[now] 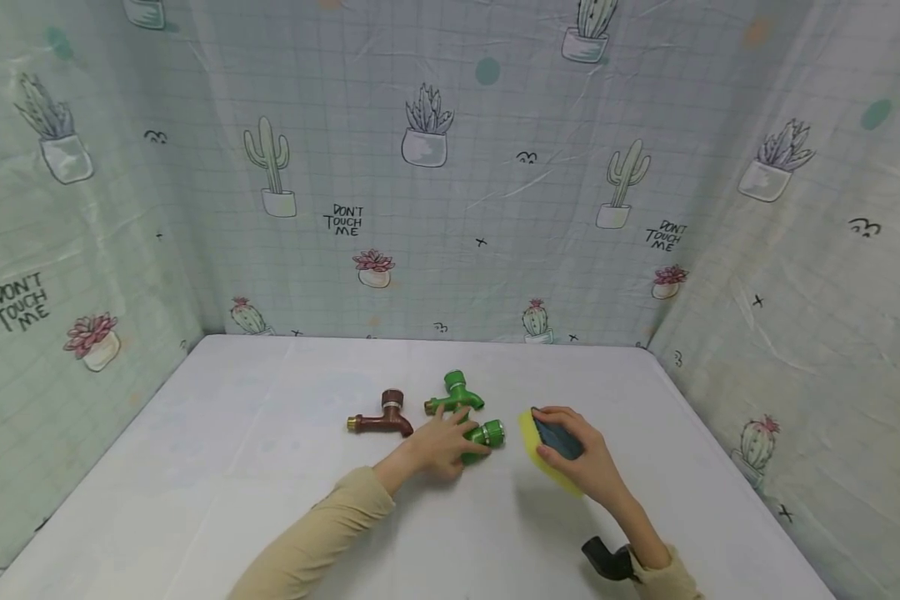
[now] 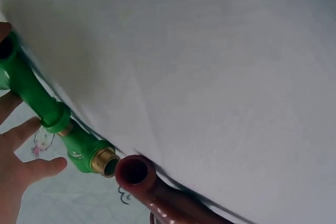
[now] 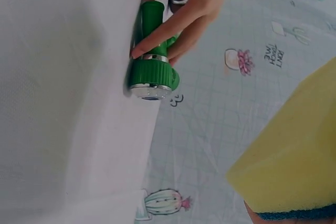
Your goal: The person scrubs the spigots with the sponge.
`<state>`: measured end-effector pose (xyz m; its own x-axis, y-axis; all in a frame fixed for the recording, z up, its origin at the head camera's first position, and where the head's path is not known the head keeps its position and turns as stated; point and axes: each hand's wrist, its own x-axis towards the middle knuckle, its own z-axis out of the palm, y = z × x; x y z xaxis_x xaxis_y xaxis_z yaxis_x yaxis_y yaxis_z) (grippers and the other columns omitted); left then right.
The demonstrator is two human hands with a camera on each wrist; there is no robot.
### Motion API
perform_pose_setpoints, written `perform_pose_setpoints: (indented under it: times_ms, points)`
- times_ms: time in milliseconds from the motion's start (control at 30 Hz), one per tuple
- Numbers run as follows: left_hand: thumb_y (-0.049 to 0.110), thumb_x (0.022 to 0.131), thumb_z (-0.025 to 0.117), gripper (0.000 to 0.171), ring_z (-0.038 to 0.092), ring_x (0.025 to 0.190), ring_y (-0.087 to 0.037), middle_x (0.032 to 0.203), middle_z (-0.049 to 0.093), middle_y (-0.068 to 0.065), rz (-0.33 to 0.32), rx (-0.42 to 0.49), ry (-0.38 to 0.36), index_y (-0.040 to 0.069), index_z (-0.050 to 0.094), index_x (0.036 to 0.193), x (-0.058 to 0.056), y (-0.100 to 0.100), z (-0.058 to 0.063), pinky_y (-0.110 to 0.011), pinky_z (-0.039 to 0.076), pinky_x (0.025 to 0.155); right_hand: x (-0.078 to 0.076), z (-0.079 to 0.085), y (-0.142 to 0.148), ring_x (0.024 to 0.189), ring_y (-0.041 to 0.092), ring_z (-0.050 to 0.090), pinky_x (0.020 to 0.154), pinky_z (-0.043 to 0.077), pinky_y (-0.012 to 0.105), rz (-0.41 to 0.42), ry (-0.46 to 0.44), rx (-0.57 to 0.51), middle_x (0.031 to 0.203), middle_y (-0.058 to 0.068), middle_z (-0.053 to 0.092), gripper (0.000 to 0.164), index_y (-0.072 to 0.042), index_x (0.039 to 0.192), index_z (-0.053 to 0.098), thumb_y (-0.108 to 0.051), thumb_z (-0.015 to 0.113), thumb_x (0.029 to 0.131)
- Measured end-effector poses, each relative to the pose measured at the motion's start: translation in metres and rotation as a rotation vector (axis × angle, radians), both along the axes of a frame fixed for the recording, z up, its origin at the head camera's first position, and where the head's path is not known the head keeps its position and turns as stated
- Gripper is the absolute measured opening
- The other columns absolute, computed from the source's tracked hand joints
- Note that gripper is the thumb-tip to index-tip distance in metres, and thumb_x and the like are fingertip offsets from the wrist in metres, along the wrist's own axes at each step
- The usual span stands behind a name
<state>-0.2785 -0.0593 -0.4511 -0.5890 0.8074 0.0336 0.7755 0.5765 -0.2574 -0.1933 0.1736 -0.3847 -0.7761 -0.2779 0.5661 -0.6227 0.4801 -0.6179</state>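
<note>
My left hand (image 1: pixel 438 446) spreads over a green tap (image 1: pixel 493 432), its fingers gripping across the body. In the right wrist view, one finger lies across this tap (image 3: pixel 151 72) below its ribbed knob. Behind it, a second green tap (image 1: pixel 457 393) with a brass threaded end lies close to my fingertips. A brown tap (image 1: pixel 378 423) with a brass end is left of the hand; its open spout (image 2: pixel 135 171) shows in the left wrist view. My right hand (image 1: pixel 588 462) holds a yellow sponge (image 1: pixel 542 458) with a dark scouring side, raised above the table.
A black curved pipe piece (image 1: pixel 607 560) lies by the right forearm, partly hidden by the sleeve. Under everything is a white tabletop (image 1: pixel 255 467). Cactus-printed sheets (image 1: pixel 480 200) stand around its back and sides.
</note>
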Motion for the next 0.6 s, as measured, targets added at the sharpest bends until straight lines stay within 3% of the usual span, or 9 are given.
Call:
perform_pose_setpoints:
  times_ms: [167, 400, 500, 600]
  points:
    - [0.03, 0.08, 0.059, 0.038, 0.045, 0.116, -0.02, 0.116, 0.053, -0.001, -0.035, 0.001, 0.033, 0.039, 0.054, 0.116, 0.0, 0.001, 0.001, -0.058, 0.039, 0.092, 0.001, -0.001, -0.001, 0.11, -0.003, 0.043, 0.088, 0.032, 0.012, 0.0, -0.018, -0.002, 0.114, 0.014, 0.057, 0.041, -0.001, 0.112, 0.059, 0.001, 0.069, 0.072]
    - [0.029, 0.081, 0.06, 0.032, 0.046, 0.11, -0.022, 0.113, 0.054, -0.003, -0.039, 0.034, 0.026, 0.035, 0.056, 0.112, 0.004, 0.001, 0.004, -0.056, 0.038, 0.095, -0.001, -0.002, -0.002, 0.11, -0.001, 0.045, 0.088, 0.032, 0.012, 0.001, -0.018, 0.0, 0.114, 0.014, 0.057, 0.04, -0.001, 0.111, 0.059, 0.001, 0.069, 0.072]
    - [0.028, 0.082, 0.062, 0.034, 0.046, 0.109, -0.023, 0.115, 0.054, -0.004, -0.035, 0.13, -0.027, 0.03, 0.056, 0.116, 0.008, -0.003, 0.009, -0.049, 0.041, 0.094, -0.001, -0.001, -0.003, 0.11, 0.002, 0.046, 0.088, 0.033, 0.013, 0.002, -0.02, 0.008, 0.114, 0.014, 0.057, 0.04, -0.001, 0.111, 0.059, 0.001, 0.069, 0.072]
    - [0.028, 0.079, 0.066, 0.038, 0.048, 0.106, -0.022, 0.114, 0.055, -0.004, -0.037, 0.3, -0.11, 0.025, 0.058, 0.116, 0.012, -0.007, 0.014, -0.04, 0.044, 0.09, -0.001, 0.0, -0.005, 0.109, 0.007, 0.048, 0.088, 0.037, 0.018, -0.016, -0.028, 0.035, 0.114, 0.012, 0.058, 0.04, -0.003, 0.111, 0.06, -0.002, 0.069, 0.073]
